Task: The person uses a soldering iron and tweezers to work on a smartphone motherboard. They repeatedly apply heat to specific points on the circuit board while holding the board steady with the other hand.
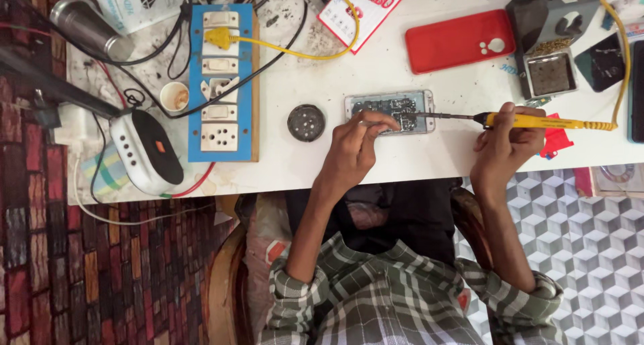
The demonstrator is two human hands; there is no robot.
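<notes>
An opened phone (391, 110) with its circuit board showing lies flat on the white table (376, 70). My left hand (355, 147) rests over its near left corner, fingertips pinched on a thin metal tool, likely tweezers, against the board. My right hand (508, 147) grips a yellow soldering iron (537, 122) by its handle. The iron's dark tip reaches left and touches the phone's right side.
A blue switchboard (221, 83) with sockets lies at left, next to a white and black device (144, 150). A round black disc (306, 122), a red phone case (459, 41), a grey iron stand (550, 43), a small cup (174, 95) and a yellow cable (302, 53) surround the work.
</notes>
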